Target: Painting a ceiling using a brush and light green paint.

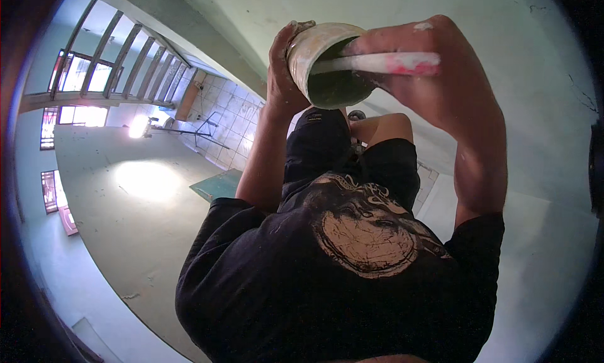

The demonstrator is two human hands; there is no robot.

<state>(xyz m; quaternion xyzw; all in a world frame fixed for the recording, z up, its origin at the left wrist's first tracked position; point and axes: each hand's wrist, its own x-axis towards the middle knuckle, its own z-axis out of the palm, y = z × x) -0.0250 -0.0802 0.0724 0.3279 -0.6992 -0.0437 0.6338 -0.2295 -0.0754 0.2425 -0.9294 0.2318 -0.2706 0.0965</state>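
A round, paint-smeared, off-white container (297, 64) is tilted at the top middle, its mouth toward my right. My left hand (282, 70) is closed around its outer side; pale smears mark the fingers. My right hand (393, 48) reaches into the mouth, and the fingertips are hidden inside. Along that hand runs a white handle (418, 63) with pinkish-red stains, going down into the container. The right hand appears closed on this handle, but the tool's working end is out of sight. A white smear marks the back of my right wrist.
A pale green wall (535, 111) stands to the right. At left is a large pale panel (113, 224) with a bright lamp (139, 125) by its far edge. A slatted wooden frame (119, 55) is at upper left, above a tiled floor (229, 111) with a dark stand (204, 133).
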